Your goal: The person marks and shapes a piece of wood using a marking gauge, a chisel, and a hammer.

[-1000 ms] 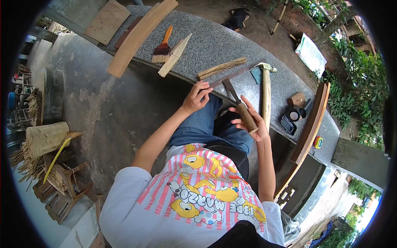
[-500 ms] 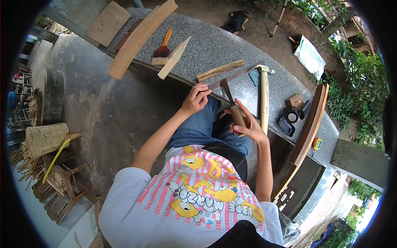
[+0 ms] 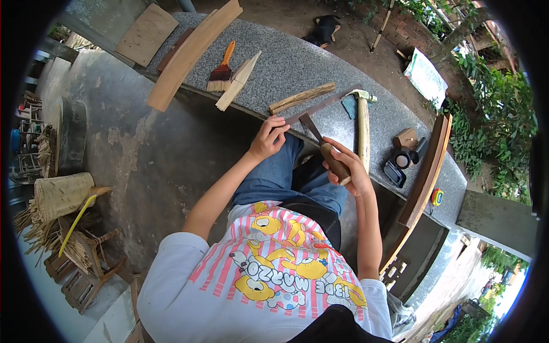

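Observation:
My left hand (image 3: 267, 138) pinches the near end of a long, thin, dark flat strip (image 3: 329, 103), which slants across the bench edge with its far end beside the hammer head. In my right hand (image 3: 355, 175) is a chisel (image 3: 336, 162), gripped by its round wooden handle. Its dark blade points up and left, with the tip close to the strip near my left fingers. Just right of the chisel lies a hammer (image 3: 364, 126) with a pale wooden handle. A rough wooden stick (image 3: 302, 98) rests behind the strip.
The speckled stone bench (image 3: 280, 57) curves around me. On it lie a paintbrush (image 3: 222, 74), a pointed wood piece (image 3: 239, 81), a curved board (image 3: 197, 54), a black tool (image 3: 400, 163), a tape measure (image 3: 437, 197) and long boards (image 3: 426, 177) at right. A dog (image 3: 323, 31) lies beyond.
The chisel has tilted more to the left, its tip a little lower and nearer my left hand. My right fingers have wrapped further around the handle. My left hand stays on the strip.

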Demonstrator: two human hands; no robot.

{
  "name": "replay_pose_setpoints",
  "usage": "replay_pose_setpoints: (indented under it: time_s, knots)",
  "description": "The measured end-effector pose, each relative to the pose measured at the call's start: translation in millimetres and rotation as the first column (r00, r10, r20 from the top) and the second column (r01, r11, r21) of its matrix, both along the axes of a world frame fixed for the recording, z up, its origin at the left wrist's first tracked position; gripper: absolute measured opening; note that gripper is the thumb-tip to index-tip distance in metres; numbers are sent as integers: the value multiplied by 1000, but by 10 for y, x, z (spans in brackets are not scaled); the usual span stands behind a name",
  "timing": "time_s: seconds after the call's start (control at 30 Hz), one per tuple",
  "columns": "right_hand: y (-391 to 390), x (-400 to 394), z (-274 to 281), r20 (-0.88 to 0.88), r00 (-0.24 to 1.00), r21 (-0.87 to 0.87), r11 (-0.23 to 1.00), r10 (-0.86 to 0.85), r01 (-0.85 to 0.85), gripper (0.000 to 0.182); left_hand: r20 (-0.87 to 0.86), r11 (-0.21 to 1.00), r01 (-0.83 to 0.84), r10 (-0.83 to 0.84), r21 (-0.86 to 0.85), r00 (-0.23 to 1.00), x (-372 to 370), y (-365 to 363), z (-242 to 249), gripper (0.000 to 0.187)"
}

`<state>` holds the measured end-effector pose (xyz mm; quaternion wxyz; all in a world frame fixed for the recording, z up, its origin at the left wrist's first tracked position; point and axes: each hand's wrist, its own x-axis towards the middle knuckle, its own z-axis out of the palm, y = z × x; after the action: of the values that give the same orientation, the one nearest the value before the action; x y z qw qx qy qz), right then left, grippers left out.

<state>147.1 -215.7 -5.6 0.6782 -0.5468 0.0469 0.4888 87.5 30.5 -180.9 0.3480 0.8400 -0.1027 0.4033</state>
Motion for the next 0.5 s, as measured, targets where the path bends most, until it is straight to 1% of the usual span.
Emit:
replay_pose_setpoints:
  time_s: [0.03, 0.17, 0.23, 0.27, 0.33, 0.4, 0.47, 0.5]
  knots:
    - [5, -5, 17, -53, 999, 18, 1000, 14, -13, 49, 6, 1000, -1, 1, 0, 1000, 5, 1, -2, 34]
    - [-35, 40, -93, -75, 997, 42, 999, -30, 33, 50, 10, 1000, -6, 6, -2, 1000, 5, 2, -5, 34]
    - [23, -64, -86, 46, 996, -24, 997, -73, 74, 50, -1, 1000, -1, 1, -3, 1000, -1, 0, -3, 34]
    - [34, -83, -85, 45, 996, -22, 997, -74, 75, 50, -2, 1000, 0, 0, -2, 1000, 6, 0, 0, 34]
    - [36, -128, -80, 6, 1000, 2, 1000, -10, 10, 50, 11, 1000, -6, 6, -4, 1000, 10, -4, -9, 33]
    - [-30, -49, -109, 1, 1000, -17, 1000, -25, 25, 50, 10, 1000, 5, -5, 2, 1000, 11, 13, -12, 34]
    - [-80, -2, -232, 14, 993, 54, 991, -121, 120, 51, 10, 1000, 2, -2, 3, 1000, 5, 9, -16, 34]
    - [-40, -57, -165, 40, 994, 2, 995, -97, 97, 51, 6, 1000, 2, -2, 1, 1000, 3, 5, -19, 34]
